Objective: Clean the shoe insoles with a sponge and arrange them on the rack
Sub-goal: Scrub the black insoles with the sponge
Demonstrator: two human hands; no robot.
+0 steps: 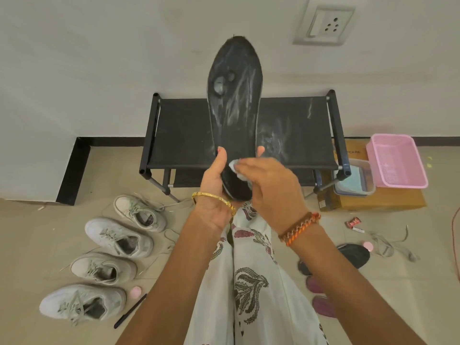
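A long black insole (235, 95) stands upright in front of me, streaked with white soap and worn at the forefoot. My left hand (214, 190) grips its heel end from the left and behind, thumb and fingertips on either edge. My right hand (271, 185) holds a small pale sponge (235, 168) pressed against the insole's lower part. Behind it stands the black shoe rack (179, 130), its top shelf smeared with soap marks. Another black insole (353, 255) lies on the floor at the right.
Several white sneakers (119, 237) lie in a row on the floor at left. A pink basket (395, 160) and a plastic tub (356, 180) sit on a cardboard box (373, 200) right of the rack. Maroon shoes (321, 295), laces and a pen (129, 312) lie nearby.
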